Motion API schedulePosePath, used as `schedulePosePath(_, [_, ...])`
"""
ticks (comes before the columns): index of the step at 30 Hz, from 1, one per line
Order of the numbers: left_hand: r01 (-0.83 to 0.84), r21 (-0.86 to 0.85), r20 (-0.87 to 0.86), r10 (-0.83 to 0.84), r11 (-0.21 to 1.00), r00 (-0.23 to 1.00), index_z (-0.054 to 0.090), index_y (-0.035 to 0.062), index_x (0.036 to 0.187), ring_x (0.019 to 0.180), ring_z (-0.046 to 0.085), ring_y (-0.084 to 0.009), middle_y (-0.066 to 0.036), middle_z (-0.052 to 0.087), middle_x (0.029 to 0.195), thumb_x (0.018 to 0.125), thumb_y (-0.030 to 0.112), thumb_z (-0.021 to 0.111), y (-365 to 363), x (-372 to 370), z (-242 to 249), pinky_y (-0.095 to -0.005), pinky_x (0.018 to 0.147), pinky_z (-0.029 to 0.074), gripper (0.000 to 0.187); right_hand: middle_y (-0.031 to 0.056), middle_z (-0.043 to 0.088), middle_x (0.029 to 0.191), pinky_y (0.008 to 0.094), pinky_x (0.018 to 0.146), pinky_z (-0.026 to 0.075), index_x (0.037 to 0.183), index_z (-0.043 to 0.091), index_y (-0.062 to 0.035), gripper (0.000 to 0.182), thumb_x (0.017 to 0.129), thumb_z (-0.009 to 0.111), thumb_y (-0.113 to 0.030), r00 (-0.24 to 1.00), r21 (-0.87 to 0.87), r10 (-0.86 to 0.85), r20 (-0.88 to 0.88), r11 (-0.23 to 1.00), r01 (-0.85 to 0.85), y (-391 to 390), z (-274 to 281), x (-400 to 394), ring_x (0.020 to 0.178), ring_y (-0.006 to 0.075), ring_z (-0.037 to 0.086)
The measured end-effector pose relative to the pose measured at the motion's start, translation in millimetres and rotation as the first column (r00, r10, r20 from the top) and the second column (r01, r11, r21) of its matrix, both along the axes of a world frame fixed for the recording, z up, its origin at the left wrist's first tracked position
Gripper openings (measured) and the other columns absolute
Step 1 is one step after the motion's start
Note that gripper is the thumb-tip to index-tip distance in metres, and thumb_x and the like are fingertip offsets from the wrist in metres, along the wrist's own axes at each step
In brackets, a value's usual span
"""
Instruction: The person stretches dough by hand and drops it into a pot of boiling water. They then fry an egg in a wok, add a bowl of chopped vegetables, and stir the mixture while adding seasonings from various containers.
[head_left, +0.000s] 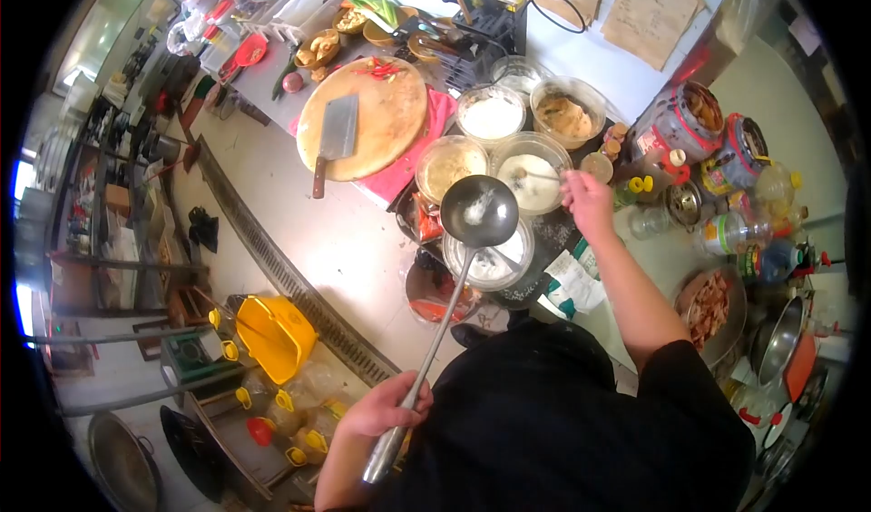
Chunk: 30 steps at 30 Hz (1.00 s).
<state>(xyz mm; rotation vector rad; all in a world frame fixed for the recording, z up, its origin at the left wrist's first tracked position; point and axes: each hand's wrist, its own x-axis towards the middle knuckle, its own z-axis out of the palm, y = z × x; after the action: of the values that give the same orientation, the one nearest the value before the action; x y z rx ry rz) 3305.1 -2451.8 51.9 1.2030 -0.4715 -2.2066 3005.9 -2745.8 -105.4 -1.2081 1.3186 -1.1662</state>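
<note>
My left hand (pixel 390 407) is wrapped round the long metal handle of a ladle (pixel 464 211). A small heap of white stuff lies in the ladle's dark bowl, which hangs above the seasoning tubs. My right hand (pixel 590 203) pinches the handle of a spoon (pixel 535 177), whose head is over or in a round tub of white powder (pixel 521 201). Partly under the ladle stands another tub of white powder (pixel 497 260) with a spoon in it. A tub of yellowish granules (pixel 445 169) is just left of the right hand's tub.
A cleaver (pixel 339 129) lies on a round chopping board (pixel 390 103) with cut red chillies. Bottles (pixel 735 231) and large jars (pixel 679 131) crowd the right side, near a bowl of sliced meat (pixel 712 312). A yellow bucket (pixel 275 335) is at lower left, beside a floor drain (pixel 281 253).
</note>
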Motion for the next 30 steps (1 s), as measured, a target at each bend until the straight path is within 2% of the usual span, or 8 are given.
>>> schedulePosePath(1, [0.003, 0.001, 0.001, -0.003, 1.000, 1.000, 0.046, 0.0051, 0.093, 0.077, 0.049, -0.0130, -0.002, 0.046, 0.083, 0.067, -0.002, 0.060, 0.2, 0.8, -1.2, -0.0228, 0.069, 0.040, 0.030, 0.0036, 0.059, 0.067, 0.0193, 0.048, 0.040, 0.091, 0.064, -0.0002, 0.024, 0.091, 0.055, -0.022, 0.983, -0.001, 0.049, -0.177, 0.999, -0.050, -2.6, -8.6, 2.6, 0.049, 0.0093, 0.052])
schedulePosePath(3, [0.050, -0.084, 0.050, -0.046, 0.995, 0.998, 0.047, 0.0048, 0.092, 0.077, 0.049, -0.0133, -0.002, 0.047, 0.083, 0.067, -0.002, 0.061, 2.3, 3.5, -3.3, -0.0233, 0.069, 0.040, 0.030, 0.0046, 0.060, 0.067, 0.0209, 0.047, 0.041, 0.088, 0.065, -0.0002, 0.021, 0.089, 0.056, -0.020, 0.973, 0.008, 0.114, -0.200, 0.993, -0.115, 0.5, -24.3, 3.2, 0.049, 0.0100, 0.052])
schedulePosePath(5, [0.037, -0.080, 0.055, -0.032, 0.996, 0.998, 0.047, 0.0045, 0.092, 0.077, 0.050, -0.0136, -0.002, 0.047, 0.082, 0.067, -0.002, 0.061, 3.5, 4.1, -0.7, -0.0237, 0.070, 0.040, 0.030, 0.0051, 0.060, 0.067, 0.0215, 0.043, 0.040, 0.088, 0.065, -0.0006, 0.020, 0.088, 0.056, -0.018, 0.998, 0.241, 0.011, 0.059, 0.970, -0.025, 3.9, -21.4, 6.9, 0.048, 0.0103, 0.052])
schedulePosePath(9, [-0.009, -0.054, 0.059, 0.013, 0.999, 0.998, 0.047, 0.0039, 0.093, 0.078, 0.050, -0.0137, -0.002, 0.047, 0.083, 0.067, -0.001, 0.062, 8.5, 3.2, 2.9, -0.0245, 0.071, 0.041, 0.030, 0.0056, 0.060, 0.066, 0.0217, 0.040, 0.037, 0.089, 0.062, 0.0010, 0.023, 0.090, 0.056, -0.021, 0.936, 0.360, -0.213, 0.281, 0.927, 0.103, 1.2, -6.8, -2.1, 0.047, 0.0096, 0.051])
schedulePosePath(15, [0.001, -0.073, 0.072, 0.004, 0.997, 0.997, 0.047, 0.0043, 0.095, 0.079, 0.050, -0.0130, -0.002, 0.047, 0.083, 0.067, 0.000, 0.061, 6.2, 4.5, 4.6, -0.0240, 0.071, 0.041, 0.032, 0.0051, 0.059, 0.066, 0.0204, 0.040, 0.037, 0.091, 0.062, 0.0005, 0.025, 0.091, 0.056, -0.024, 0.913, 0.231, -0.149, 0.380, 0.971, 0.063, 3.8, 59.0, -1.3, 0.048, 0.0088, 0.051])
schedulePosePath(17, [-0.016, -0.041, 0.044, 0.018, 0.999, 0.999, 0.047, 0.0045, 0.096, 0.079, 0.050, -0.0130, -0.002, 0.047, 0.083, 0.068, 0.000, 0.062, 3.3, 2.1, 3.8, -0.0239, 0.070, 0.041, 0.032, 0.0045, 0.059, 0.068, 0.0196, 0.042, 0.038, 0.094, 0.063, 0.0002, 0.025, 0.092, 0.055, -0.023, 0.953, 0.136, 0.004, 0.303, 0.989, -0.048, 5.1, 77.1, 5.4, 0.049, 0.0082, 0.051])
schedulePosePath(21, [-0.073, 0.016, -0.010, 0.073, 0.997, 0.997, 0.050, 0.0034, 0.094, 0.079, 0.054, -0.0173, -0.006, 0.052, 0.083, 0.062, -0.004, 0.064, -0.6, -0.3, -1.2, -0.0284, 0.069, 0.046, 0.036, 0.0037, 0.061, 0.072, 0.0194, 0.047, 0.039, 0.095, 0.065, 0.0007, 0.024, 0.092, 0.054, -0.021, 0.997, -0.064, 0.034, 0.070, 0.997, -0.030, -29.1, 51.1, 26.1, 0.053, 0.0073, 0.052])
schedulePosePath(30, [-0.063, -0.003, 0.057, 0.063, 0.998, 0.996, 0.046, 0.0042, 0.095, 0.077, 0.051, -0.0134, -0.004, 0.048, 0.084, 0.066, -0.002, 0.061, -19.5, -8.9, 8.3, -0.0242, 0.069, 0.042, 0.033, 0.0061, 0.062, 0.070, 0.0260, 0.052, 0.044, 0.094, 0.065, 0.0010, 0.024, 0.090, 0.055, -0.021, 0.990, -0.062, 0.082, -0.117, 0.994, -0.089, -112.4, -16.4, 88.7, 0.053, 0.0115, 0.055])
